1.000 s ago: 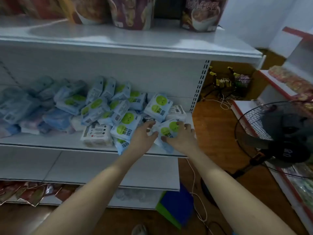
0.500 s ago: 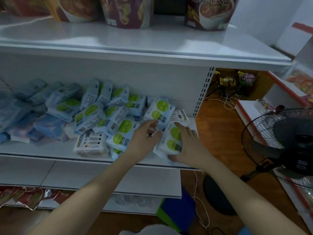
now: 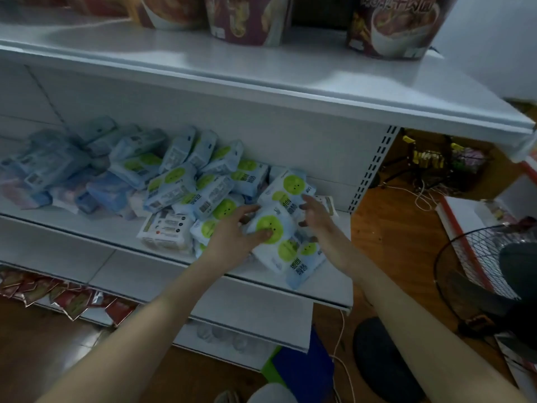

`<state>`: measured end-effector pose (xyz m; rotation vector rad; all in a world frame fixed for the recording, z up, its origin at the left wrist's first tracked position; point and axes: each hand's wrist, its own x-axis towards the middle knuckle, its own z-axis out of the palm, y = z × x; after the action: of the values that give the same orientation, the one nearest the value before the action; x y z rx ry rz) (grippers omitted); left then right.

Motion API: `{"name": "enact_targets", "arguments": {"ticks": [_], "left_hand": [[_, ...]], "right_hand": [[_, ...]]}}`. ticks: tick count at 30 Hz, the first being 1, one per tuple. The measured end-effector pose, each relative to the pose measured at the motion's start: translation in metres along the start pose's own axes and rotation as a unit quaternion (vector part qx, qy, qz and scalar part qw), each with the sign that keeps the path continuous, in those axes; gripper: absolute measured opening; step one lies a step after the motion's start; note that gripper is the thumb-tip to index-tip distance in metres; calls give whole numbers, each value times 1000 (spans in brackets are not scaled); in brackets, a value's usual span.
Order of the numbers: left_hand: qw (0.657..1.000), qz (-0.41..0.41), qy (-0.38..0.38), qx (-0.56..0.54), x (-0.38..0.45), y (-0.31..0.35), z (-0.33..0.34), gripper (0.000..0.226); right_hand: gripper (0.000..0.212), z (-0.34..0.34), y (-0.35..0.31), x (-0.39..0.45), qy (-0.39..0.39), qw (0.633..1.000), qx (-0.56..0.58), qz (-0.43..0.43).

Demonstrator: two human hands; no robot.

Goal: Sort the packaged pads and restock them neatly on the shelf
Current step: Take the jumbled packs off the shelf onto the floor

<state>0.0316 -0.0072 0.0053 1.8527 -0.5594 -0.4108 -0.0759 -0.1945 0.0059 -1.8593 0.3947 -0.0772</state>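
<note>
A jumbled heap of packaged pads, pale blue wrappers with green circles, covers the white middle shelf. My left hand grips a white pad pack with a green circle near the shelf's right end, thumb on its front. My right hand hovers just right of that pack, fingers spread, touching nothing I can make out. Two more packs lie at the shelf's front edge beneath it. Another pack leans upright behind.
Noodle tubs and snack bags stand on the top shelf. Red sachets spill from the lower shelf at left. A black floor fan stands close on the right, with cables on the wooden floor. A blue-green folder leans below.
My left hand has shifted right and taken hold of the white pack. My right hand has lifted off the packs and opened. The camera has moved closer to the shelf.
</note>
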Motion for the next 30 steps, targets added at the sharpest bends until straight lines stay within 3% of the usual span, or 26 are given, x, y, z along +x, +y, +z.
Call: {"name": "enact_targets", "arguments": {"ticks": [2,4,8,11,14,19,23,27,30], "left_hand": [[1000,-14,23,1,1,1,-9,46],[999,-10,42,-19,2,4,-17,32],[996,-29,70,-40,2,1,-28,43],[995,-38,74,-56,-1,1,-32,53],[994,-30,84,-66,-2,0,-35,51],[989,15,77,-127,-4,6,-45,71],[993,49,69,-76,-5,7,-45,43],[997,65,48,-10,-10,8,-32,29],[998,53,41,-16,-15,14,-22,19]], "right_hand": [[54,2,-2,18,128,990,40,47],[29,8,-3,36,184,978,42,88],[29,22,1,69,176,964,97,172],[42,32,3,84,210,939,182,200],[38,38,1,86,243,933,195,178],[35,20,-13,61,265,929,239,95],[18,-15,-15,23,162,941,297,30],[29,-30,-14,-1,47,947,317,-4],[38,-27,-15,-8,-4,972,236,-8]]}}
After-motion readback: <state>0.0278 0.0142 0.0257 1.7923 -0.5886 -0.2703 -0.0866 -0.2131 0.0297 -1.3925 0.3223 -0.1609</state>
